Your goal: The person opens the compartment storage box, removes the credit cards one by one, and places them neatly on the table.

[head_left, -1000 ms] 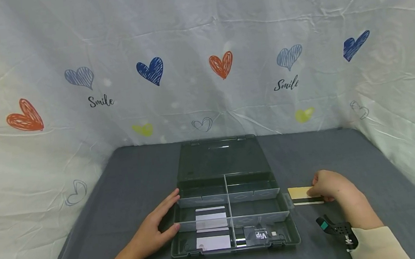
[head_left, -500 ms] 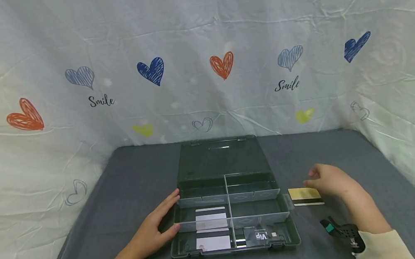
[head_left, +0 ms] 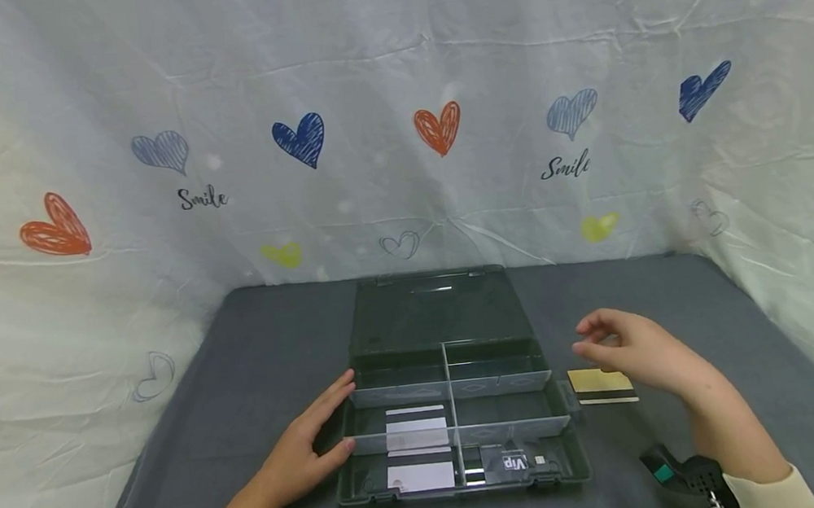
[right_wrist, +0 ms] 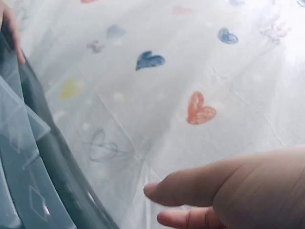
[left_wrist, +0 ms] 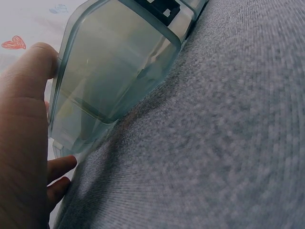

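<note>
My left hand (head_left: 301, 451) rests along the left side of a dark translucent divider box (head_left: 507, 405), fingers stretched and fingertips at its rim. The left wrist view shows the thumb against the box's side wall (left_wrist: 109, 62). My right hand (head_left: 633, 351) hovers over the table right of the box with nothing in it, thumb and fingers loosely bent and apart. Just below it lies a gold card (head_left: 603, 384) with a dark stripe. A striped white card (head_left: 415, 422) is in the middle left compartment. The front left one holds another white card (head_left: 420, 477). A see-through "Vip" card (head_left: 510, 463) sits front right.
Behind the compartments the box's lid (head_left: 434, 308) lies folded back. Grey cloth (head_left: 282, 331) covers the table. A white curtain (head_left: 357, 46) printed with hearts hangs behind and at both sides. A black wrist strap (head_left: 686, 474) is on the right forearm.
My right hand has let go of the gold card and risen up and slightly left, its fingers spreading. The gold card stays beside the box. My left hand has not moved.
</note>
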The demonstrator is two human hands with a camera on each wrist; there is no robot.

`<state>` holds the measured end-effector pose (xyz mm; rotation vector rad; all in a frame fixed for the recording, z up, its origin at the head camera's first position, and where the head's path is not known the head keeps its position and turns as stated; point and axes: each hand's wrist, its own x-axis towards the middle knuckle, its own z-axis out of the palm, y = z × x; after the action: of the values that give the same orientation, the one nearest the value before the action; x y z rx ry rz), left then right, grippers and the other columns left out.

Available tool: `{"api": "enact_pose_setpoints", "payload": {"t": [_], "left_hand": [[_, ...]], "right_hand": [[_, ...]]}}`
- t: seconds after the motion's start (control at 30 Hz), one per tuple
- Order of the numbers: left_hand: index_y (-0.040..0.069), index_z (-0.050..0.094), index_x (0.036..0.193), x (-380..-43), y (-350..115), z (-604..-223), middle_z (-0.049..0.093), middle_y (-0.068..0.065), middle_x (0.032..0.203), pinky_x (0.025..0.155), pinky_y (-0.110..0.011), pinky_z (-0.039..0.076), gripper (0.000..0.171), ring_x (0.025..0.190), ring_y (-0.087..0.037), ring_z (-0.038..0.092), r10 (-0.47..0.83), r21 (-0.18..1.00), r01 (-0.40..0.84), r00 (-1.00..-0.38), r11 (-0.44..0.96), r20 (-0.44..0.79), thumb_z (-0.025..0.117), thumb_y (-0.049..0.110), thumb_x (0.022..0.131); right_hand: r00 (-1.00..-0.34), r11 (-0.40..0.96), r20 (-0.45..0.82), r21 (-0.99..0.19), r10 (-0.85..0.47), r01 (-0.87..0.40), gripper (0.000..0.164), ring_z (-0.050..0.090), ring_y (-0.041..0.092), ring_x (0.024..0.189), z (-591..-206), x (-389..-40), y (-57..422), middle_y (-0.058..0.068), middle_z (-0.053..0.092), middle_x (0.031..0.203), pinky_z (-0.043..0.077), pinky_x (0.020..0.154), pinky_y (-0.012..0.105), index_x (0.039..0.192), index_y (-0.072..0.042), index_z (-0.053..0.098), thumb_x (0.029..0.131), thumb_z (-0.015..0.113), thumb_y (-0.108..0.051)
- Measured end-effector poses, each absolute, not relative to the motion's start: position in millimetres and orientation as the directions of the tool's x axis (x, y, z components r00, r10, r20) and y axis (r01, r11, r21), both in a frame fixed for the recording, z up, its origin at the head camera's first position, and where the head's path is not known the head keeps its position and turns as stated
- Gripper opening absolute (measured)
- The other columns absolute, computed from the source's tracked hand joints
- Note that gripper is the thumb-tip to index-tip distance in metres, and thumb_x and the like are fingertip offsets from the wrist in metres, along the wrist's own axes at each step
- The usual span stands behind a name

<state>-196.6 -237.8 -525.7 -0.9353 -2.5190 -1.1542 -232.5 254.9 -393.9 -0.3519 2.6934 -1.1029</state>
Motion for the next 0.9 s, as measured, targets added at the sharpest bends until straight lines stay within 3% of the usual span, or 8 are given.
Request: {"api": "enact_pose_setpoints", "payload": {"t": [0.2, 0.43, 0.67, 0.9], "left_hand": [[0.006, 0.041, 0.157, -195.8, -232.3, -532.4, 0.035, -0.009, 0.165, 0.116, -0.018, 0.022, 0.071, 0.15, -0.023, 0.033, 0.47, 0.616, 0.629, -0.773, 0.475, 0.427, 0.073, 0.017, 0.095], [0.006, 0.042, 0.156, -191.4, -234.3, -532.4, 0.036, -0.009, 0.164, 0.115, -0.017, 0.022, 0.071, 0.15, -0.023, 0.034, 0.46, 0.616, 0.622, -0.779, 0.484, 0.426, 0.074, 0.017, 0.094], [0.006, 0.042, 0.156, -193.2, -235.9, -527.6, 0.035, -0.007, 0.164, 0.115, -0.017, 0.021, 0.071, 0.15, -0.023, 0.034, 0.453, 0.617, 0.615, -0.786, 0.491, 0.422, 0.074, 0.017, 0.094], [0.006, 0.042, 0.157, -194.3, -237.6, -523.0, 0.035, -0.008, 0.164, 0.115, -0.017, 0.021, 0.071, 0.15, -0.023, 0.033, 0.457, 0.614, 0.617, -0.783, 0.492, 0.422, 0.073, 0.017, 0.094]], "right_hand": [[-0.901, 0.506, -0.143, -0.857, -0.409, -0.094, 0.048, 0.07, 0.031, 0.1, -397.3, -221.2, 246.6, 0.019, 0.066, 0.117, 0.059, 0.081, 0.039, 0.133, 0.007, 0.053, 0.101, 0.067, -0.026], [-0.805, 0.338, -0.158, -0.939, -0.572, -0.056, 0.043, 0.068, 0.043, 0.107, -405.1, -206.5, 244.8, 0.025, 0.068, 0.121, 0.058, 0.085, 0.04, 0.136, 0.011, 0.049, 0.106, 0.058, -0.018], [-0.758, 0.33, -0.184, -0.943, -0.625, -0.043, 0.037, 0.071, 0.04, 0.101, -407.8, -196.1, 235.0, 0.022, 0.071, 0.116, 0.059, 0.08, 0.038, 0.134, 0.009, 0.054, 0.107, 0.055, -0.017], [-0.725, 0.368, -0.302, -0.927, -0.619, 0.072, 0.04, 0.073, 0.034, 0.095, -412.8, -187.5, 216.3, 0.018, 0.073, 0.108, 0.06, 0.074, 0.037, 0.128, 0.014, 0.06, 0.105, 0.06, -0.019]]}}
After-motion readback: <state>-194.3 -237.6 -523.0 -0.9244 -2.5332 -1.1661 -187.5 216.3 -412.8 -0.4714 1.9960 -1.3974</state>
